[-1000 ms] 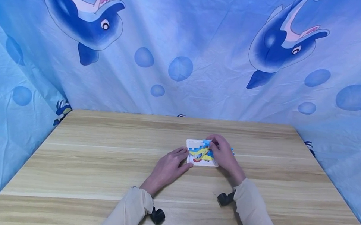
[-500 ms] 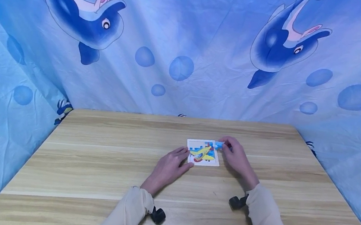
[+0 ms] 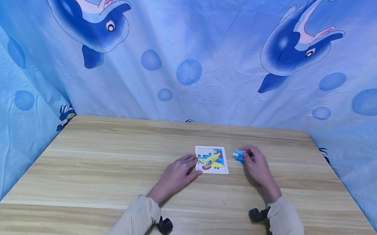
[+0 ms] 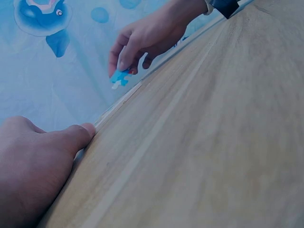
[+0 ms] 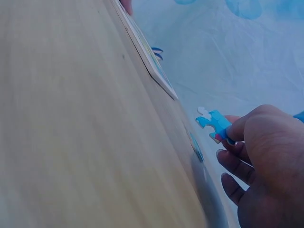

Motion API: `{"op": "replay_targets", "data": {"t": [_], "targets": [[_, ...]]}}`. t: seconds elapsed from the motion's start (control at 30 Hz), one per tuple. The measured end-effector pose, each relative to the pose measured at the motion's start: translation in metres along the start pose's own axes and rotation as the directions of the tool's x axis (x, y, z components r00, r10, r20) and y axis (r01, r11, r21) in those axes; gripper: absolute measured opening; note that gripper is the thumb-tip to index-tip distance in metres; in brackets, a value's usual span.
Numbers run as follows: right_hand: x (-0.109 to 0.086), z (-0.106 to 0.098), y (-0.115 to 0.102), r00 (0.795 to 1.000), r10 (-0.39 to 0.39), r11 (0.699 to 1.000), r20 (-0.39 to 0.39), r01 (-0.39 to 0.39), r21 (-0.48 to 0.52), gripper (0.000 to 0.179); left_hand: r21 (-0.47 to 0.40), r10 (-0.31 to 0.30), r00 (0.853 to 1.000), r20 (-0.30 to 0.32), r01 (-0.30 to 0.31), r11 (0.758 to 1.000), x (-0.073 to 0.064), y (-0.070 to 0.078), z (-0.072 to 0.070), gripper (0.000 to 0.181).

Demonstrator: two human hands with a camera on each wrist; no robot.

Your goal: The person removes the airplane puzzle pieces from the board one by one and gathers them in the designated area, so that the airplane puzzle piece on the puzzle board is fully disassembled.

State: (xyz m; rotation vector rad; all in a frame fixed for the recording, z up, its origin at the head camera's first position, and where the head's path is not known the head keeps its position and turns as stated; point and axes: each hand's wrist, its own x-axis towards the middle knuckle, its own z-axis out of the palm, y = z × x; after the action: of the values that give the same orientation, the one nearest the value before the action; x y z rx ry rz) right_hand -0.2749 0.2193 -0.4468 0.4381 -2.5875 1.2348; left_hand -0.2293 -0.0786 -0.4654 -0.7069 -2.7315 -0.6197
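My right hand (image 3: 257, 166) pinches a blue jigsaw piece (image 5: 214, 124) with white and a dab of red, between thumb and fingertips, to the right of the puzzle board. Close below that hand, another small blue piece (image 5: 196, 148) lies on the table. The square puzzle board (image 3: 226, 162) has a white rim and a picture of a yellow plane with red parts on blue. A pale gap shows in its upper left. My left hand (image 3: 176, 174) rests at the board's left side, fingers at the left edge and thumb (image 4: 84, 135) by the near corner.
The wooden table (image 3: 95, 184) carries the board in its far middle. A blue curtain (image 3: 226, 40) with printed dolphins hangs behind the table and along both sides. Small black cameras (image 3: 165, 226) sit on both wrists.
My right hand has moved right, off the board's upper part, carrying the blue jigsaw piece with it; the picture's upper area is now uncovered. The left hand has stayed in place.
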Motion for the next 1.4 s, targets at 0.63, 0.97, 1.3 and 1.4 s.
{"op": "replay_targets", "data": {"t": [0.63, 0.97, 1.3, 1.4], "targets": [[-0.014, -0.028, 0.020, 0.998, -0.011, 1.000, -0.062, 0.009, -0.021, 0.021, 0.009, -0.016, 1.000, 0.006, 0.016, 1.000, -0.001, 0.001, 0.000, 0.057], [-0.017, -0.031, 0.027, 0.998, 0.001, 0.997, -0.063, -0.006, -0.076, 0.021, 0.004, -0.008, 1.000, -0.003, 0.008, 1.000, -0.001, 0.000, 0.000, 0.056], [-0.009, -0.030, 0.036, 0.997, -0.045, 0.986, -0.065, 0.034, -0.163, 0.018, 0.008, -0.015, 1.000, -0.007, 0.015, 1.000, -0.001, 0.001, 0.001, 0.056], [-0.008, -0.029, 0.038, 0.996, -0.053, 0.977, -0.066, 0.038, -0.208, 0.017, 0.005, -0.015, 1.000, -0.005, 0.015, 1.000, -0.001, 0.001, 0.001, 0.056]]}}
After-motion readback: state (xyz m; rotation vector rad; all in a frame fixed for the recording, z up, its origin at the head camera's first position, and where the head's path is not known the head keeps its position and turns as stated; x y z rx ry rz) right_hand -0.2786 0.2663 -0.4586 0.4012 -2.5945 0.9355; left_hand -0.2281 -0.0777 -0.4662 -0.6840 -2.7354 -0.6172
